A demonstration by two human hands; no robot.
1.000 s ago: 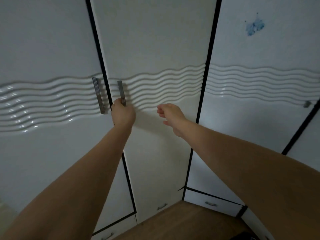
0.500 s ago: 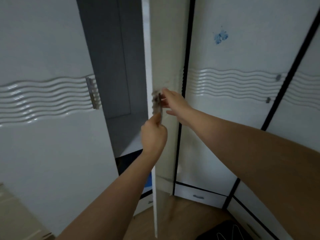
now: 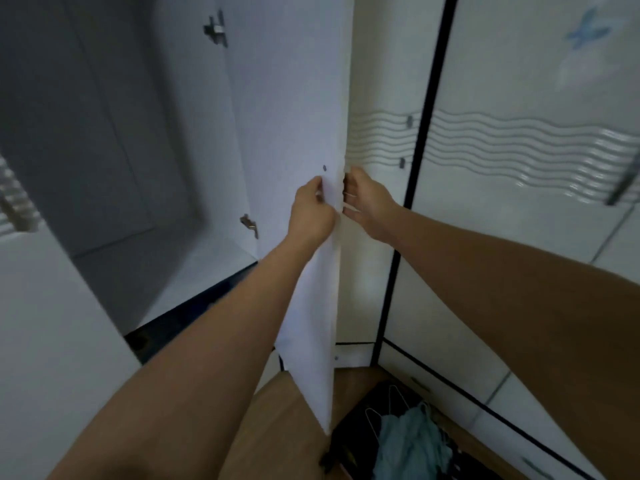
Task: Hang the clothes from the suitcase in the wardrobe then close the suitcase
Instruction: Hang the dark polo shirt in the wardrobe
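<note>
The white wardrobe door [image 3: 294, 133] stands swung open, its inner face toward me. My left hand [image 3: 311, 211] holds the door at its free edge from the inner side. From the outer side my right hand [image 3: 367, 202] curls its fingers round the same edge, where the handle sits. Behind the door, the wardrobe's inside [image 3: 121, 150] is dark and no clothes show in it. At the bottom right a dark open suitcase [image 3: 349, 445] lies on the floor with teal clothes [image 3: 412, 441] and white wire hangers [image 3: 374, 417] in it.
A shut wardrobe door [image 3: 41, 323] stands at the left. More shut doors with a wavy relief [image 3: 519, 150] fill the right, with low drawers [image 3: 533, 465] under them. Wooden floor [image 3: 277, 410] shows between my arms, and the suitcase lies close to the open door's lower corner.
The door has swung from shut to wide open toward the right. My left hand went from the handle to the inner side of the edge, and my right hand came onto the outer side.
</note>
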